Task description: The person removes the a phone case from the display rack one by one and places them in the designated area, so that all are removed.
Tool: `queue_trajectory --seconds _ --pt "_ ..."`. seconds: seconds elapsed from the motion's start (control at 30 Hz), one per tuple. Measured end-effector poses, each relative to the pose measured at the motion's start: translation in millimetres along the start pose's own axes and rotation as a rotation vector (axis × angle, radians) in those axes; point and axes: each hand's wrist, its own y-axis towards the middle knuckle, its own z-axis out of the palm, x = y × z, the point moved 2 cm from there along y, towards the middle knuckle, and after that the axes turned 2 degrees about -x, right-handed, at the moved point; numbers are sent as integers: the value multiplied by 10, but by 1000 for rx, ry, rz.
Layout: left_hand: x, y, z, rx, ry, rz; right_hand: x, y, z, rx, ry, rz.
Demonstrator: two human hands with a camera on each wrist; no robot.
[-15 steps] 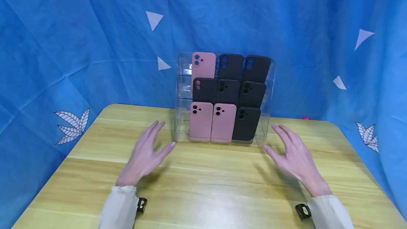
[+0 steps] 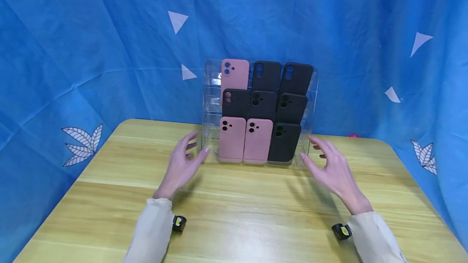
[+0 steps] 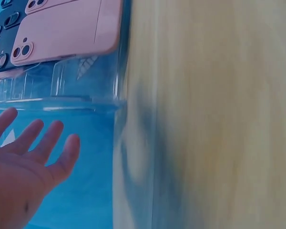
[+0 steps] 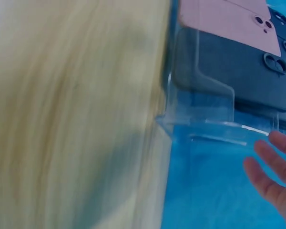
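On the table (image 2: 241, 210), clear stand (image 2: 211, 137) stood twd the back, unmoved. L hand (image 2: 180, 167) & R hand (image 2: 334, 169), fingers loosely spread, had closed in on its sides, L more, so nr but w/ no grip; contact unclear. Pink/blk phone cases (image 2: 263, 108) sat in stand.

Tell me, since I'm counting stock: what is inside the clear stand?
The clear stand holds nine visible phone cases, three pink and six black. Nearer rows cover most of the farther rows' lower parts; anything tucked directly behind them cannot be seen.
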Motion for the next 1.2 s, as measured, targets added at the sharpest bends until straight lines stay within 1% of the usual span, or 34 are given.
queue_trajectory --seconds 0.07,0.17,0.33,0.53,0.73,0.87,1.0,1.2 --pt "4 38 34 -5 -68 -17 8 42 14 -17 54 15" --pt "16 76 82 -11 -147 -44 17 109 32 -39 107 39" --pt "33 110 134 -48 -255 -66 45 200 41 -74 136 56" --pt "79 169 195 -94 -330 -79 65 269 56 -36 141 91" --pt "127 193 249 -130 -359 -75 81 307 88 -10 121 118" --pt "145 194 265 -153 -352 -67 91 330 105 -16 107 115" --pt "129 189 262 -154 -349 -59 96 355 119 -27 88 110" --pt "122 192 244 -149 -328 -96 105 366 141 -53 79 92"
